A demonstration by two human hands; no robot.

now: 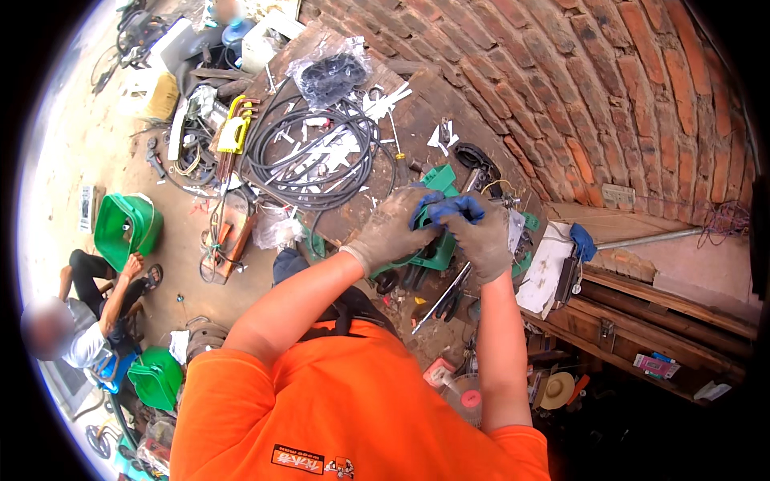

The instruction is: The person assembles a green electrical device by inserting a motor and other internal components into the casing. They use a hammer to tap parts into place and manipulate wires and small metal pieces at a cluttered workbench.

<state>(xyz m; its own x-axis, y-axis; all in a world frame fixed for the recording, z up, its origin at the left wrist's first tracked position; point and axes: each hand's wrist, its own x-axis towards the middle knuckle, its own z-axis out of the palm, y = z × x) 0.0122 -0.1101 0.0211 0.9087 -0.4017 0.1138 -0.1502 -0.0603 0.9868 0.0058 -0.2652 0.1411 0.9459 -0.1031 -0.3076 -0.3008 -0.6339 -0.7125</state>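
Both of my hands wear grey gloves with blue fingertips and meet over the near right part of a brown workbench [337,212]. My left hand [397,224] is closed on a green plastic housing [437,255], which looks like part of a power tool. Close against it, my right hand [481,236] has its fingers bent inward at the same spot. Those fingers cover whatever they pinch. More green plastic [438,178] shows just beyond my fingertips. Below my hands lies a thin metal rod [441,298], and a black ring-shaped part [476,160] rests beyond them.
A coil of black cable [261,160] lies among white scraps, near yellow-holdered hex keys [234,132] and a screwdriver [399,148]. A brick wall [577,96] borders the bench. At left, a seated person [88,329] grips a green bucket [144,228].
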